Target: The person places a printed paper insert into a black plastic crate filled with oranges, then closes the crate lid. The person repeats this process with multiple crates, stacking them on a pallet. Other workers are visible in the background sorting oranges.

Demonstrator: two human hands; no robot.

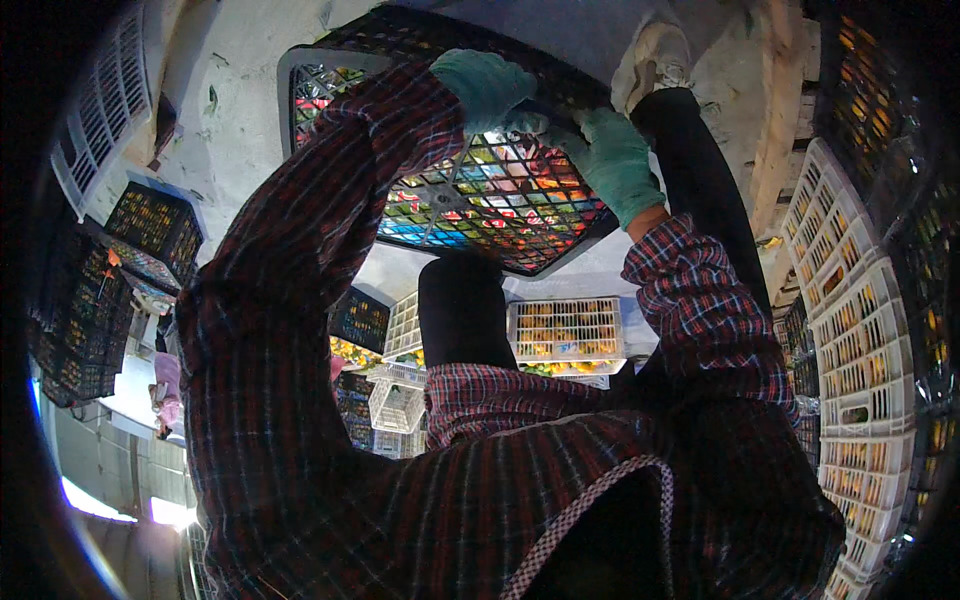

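A black plastic lattice crate [444, 199] stands on the floor before me, with a brightly printed liner showing through its mesh. My left hand [484, 86], in a green glove, is bent over the crate's upper edge. From the other side my right hand [613, 161], gloved alike, reaches to the same edge. The fingertips of both hands come together there, touching or nearly touching. Whether they pinch something between them is hidden by the gloves and blur. My dark-trousered knee [461, 307] is close below the crate.
White plastic crates [862, 352] holding orange-yellow contents are stacked along the right. Another white crate [566, 330] sits behind my knee. Black crates [154, 229] stand at left, near a person in pink [169, 390]. A wooden beam [772, 112] runs along the upper right.
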